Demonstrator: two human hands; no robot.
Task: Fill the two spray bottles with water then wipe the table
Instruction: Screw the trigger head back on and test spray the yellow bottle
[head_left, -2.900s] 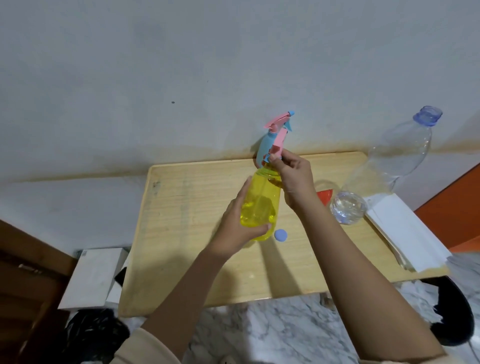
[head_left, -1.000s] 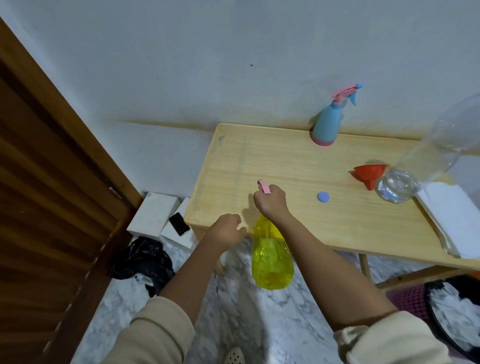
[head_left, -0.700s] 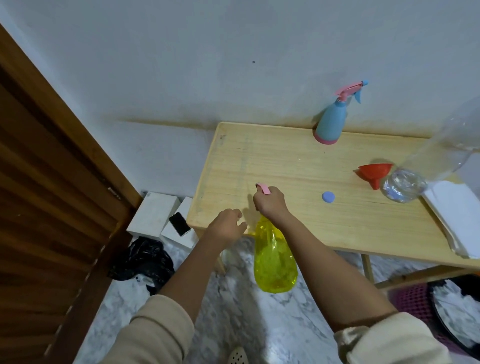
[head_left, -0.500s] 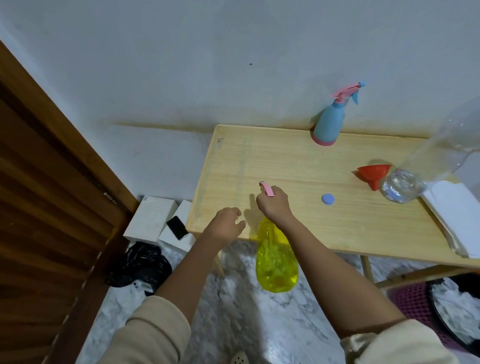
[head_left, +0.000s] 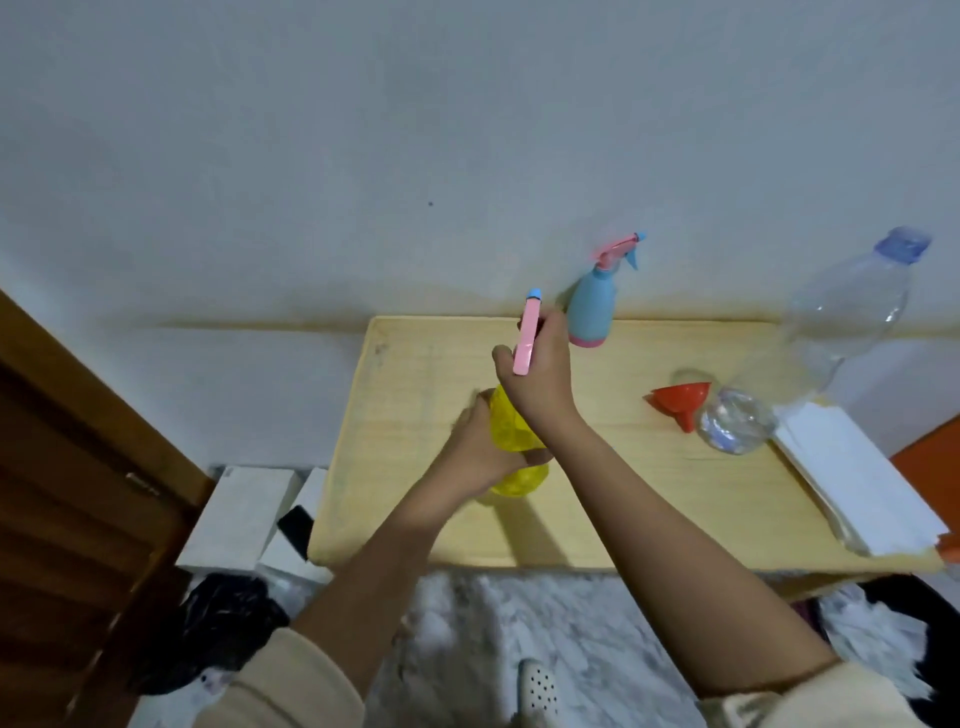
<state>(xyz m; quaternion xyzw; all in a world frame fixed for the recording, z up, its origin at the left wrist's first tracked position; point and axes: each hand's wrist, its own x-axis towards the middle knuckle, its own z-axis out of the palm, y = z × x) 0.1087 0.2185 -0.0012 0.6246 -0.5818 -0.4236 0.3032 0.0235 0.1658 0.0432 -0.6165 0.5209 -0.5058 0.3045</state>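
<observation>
The yellow spray bottle (head_left: 511, 431) is over the middle of the wooden table (head_left: 649, 499), with its pink trigger head pointing up. My right hand (head_left: 537, 379) grips its neck and trigger head. My left hand (head_left: 478, 452) is wrapped around its yellow body from the left. The blue spray bottle (head_left: 592, 306) with a pink head stands upright at the table's back edge by the wall. A folded white cloth (head_left: 852, 483) lies along the table's right side.
A red funnel (head_left: 680, 402) lies on its side right of centre, beside a large clear water bottle (head_left: 810, 353) leaning toward the wall. White boxes (head_left: 239, 514) and a black bag (head_left: 208, 634) sit on the floor at left, beside a wooden door (head_left: 78, 493).
The yellow bottle has come up from below the table's front edge to over the tabletop. My left hand, empty before, now holds its body. The small blue cap is no longer visible.
</observation>
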